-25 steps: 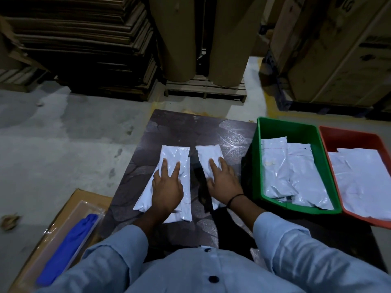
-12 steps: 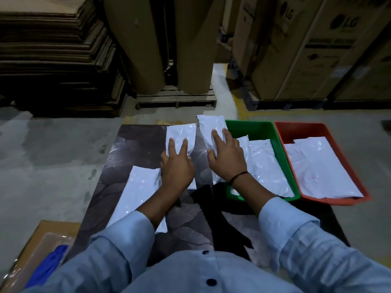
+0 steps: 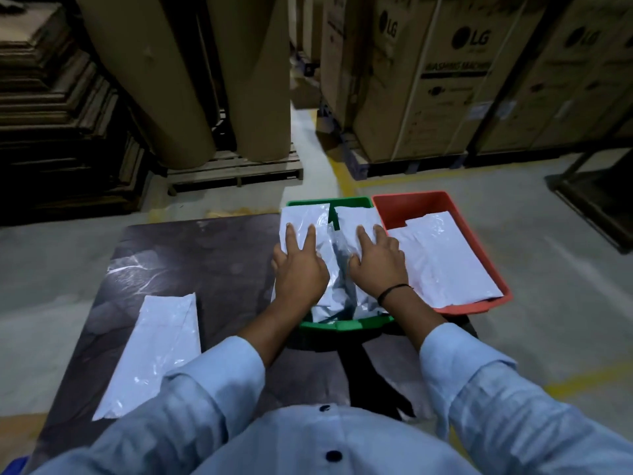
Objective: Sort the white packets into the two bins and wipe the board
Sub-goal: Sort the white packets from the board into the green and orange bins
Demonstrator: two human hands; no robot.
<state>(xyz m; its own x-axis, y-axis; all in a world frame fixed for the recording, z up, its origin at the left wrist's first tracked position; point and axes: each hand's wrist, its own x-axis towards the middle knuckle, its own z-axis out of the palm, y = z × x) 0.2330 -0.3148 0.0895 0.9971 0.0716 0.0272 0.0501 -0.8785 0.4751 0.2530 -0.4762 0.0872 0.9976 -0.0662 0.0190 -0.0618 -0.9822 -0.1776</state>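
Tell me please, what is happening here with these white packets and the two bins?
A person is sorting flat white plastic packets. The left hand rests with straight fingers on one white packet and the right hand on a second white packet, both over the green plastic bin. The red plastic bin beside it holds more white packets. A third white packet lies on the dark marbled board, not yet sorted.

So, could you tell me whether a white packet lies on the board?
Yes, one white packet lies on the board, left of the green bin.
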